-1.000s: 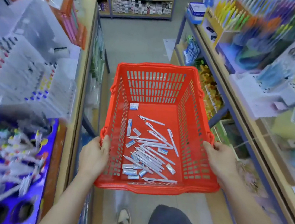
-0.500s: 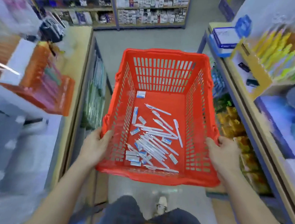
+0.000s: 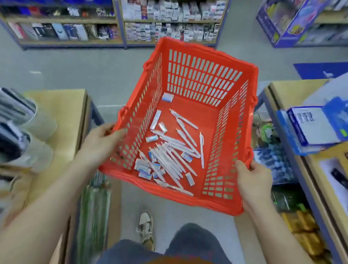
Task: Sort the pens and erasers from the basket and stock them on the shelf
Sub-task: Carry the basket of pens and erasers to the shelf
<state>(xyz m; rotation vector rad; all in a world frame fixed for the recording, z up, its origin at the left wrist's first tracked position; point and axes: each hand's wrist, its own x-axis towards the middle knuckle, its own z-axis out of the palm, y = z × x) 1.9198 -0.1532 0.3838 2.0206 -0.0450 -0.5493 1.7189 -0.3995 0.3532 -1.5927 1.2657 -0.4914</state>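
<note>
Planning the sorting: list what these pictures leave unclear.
Head view only.
1. Count of pens: they overlap in a pile in the basket.
2. Print on erasers: too small, blurred.
3. Left-shelf goods: motion blur.
4. Labels on far-shelf boxes: too small, blurred.

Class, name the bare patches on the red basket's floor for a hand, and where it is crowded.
Bare: the far right corner of the basket, beyond the pens, and the strip along its right wall. Crowded: near left, where pens and erasers pile.
</note>
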